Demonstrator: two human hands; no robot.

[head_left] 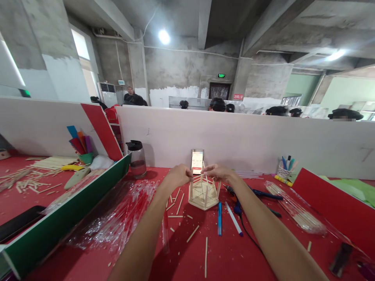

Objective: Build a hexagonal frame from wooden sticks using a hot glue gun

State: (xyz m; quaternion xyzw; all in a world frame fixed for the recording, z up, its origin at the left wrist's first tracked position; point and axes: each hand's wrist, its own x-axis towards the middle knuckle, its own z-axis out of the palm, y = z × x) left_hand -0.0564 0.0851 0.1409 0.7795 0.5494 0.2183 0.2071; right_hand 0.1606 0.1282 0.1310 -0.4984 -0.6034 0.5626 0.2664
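Note:
A small basket-like frame of pale wooden sticks (204, 201) with a polygonal base and upright posts sits on the red table in front of me. My left hand (181, 175) is at its upper left edge, thumb and finger pinched together; what lies between them is too small to make out. Over the top of the frame, my right hand (219, 172) pinches a thin wooden stick near the middle. Behind the frame a phone (197, 162) leans upright, its lit screen showing a timer. Loose stick pieces (193, 233) lie in front and to the left.
Right of the frame are a blue pen (219, 219), a white marker (234, 219), a glue gun with cord (238, 207) and bagged sticks (295, 208). Clear plastic wrapping (125, 214), a green divider (73, 210) and a jug (136, 160) stand left. A white partition (164, 136) closes the back.

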